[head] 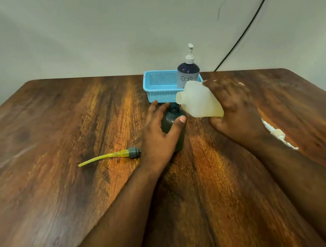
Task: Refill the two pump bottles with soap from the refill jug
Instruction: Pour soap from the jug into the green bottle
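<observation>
A dark grey bottle (173,119) stands upright on the wooden table (52,142) with its neck uncapped, and my left hand (159,132) is wrapped around its body. My right hand (233,106) holds the translucent refill jug (197,101), tilted to the left so its mouth hangs just right of and above the bottle's neck. The bottle's grey pump with a yellow tube (111,156) lies on the table to the left. A second, dark blue pump bottle (188,73) with a white pump stands in a blue basket (160,86) behind.
A white pump head (279,135) lies on the table just right of my right forearm. A black cable (252,18) runs down the wall behind the table's back right edge. The blue basket sits close behind both hands.
</observation>
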Motion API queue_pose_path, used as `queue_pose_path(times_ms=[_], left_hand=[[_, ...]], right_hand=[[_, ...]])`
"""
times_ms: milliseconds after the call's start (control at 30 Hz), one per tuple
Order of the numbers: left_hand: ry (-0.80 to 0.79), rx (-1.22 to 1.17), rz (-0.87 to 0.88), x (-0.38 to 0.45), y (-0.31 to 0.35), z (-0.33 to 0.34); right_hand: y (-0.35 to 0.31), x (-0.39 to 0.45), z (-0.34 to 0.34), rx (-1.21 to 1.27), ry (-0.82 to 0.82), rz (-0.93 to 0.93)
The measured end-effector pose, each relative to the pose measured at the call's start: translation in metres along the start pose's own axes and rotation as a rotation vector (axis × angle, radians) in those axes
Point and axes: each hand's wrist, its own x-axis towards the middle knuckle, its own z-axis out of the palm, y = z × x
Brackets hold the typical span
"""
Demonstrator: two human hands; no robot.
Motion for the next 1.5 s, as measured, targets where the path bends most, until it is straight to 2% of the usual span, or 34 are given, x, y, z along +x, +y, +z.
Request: queue_pose_path(times_ms=[467,967,1500], left_hand=[[-0.061,-0.034,-0.016,-0.003,0.005,-0.004],[-0.088,-0.032,-0.021,-0.001,0.004,-0.007],[-0.119,-0.05,-0.043,0.002,-0.001,-0.007]], right_hand=[[-0.001,0.004,-0.01,-0.099,-0.033,-0.052],[-0.005,0.009,-0.027,-0.203,-0.143,-0.114],[-0.008,0.01,-0.035,-0.24,-0.149,-0.13]])
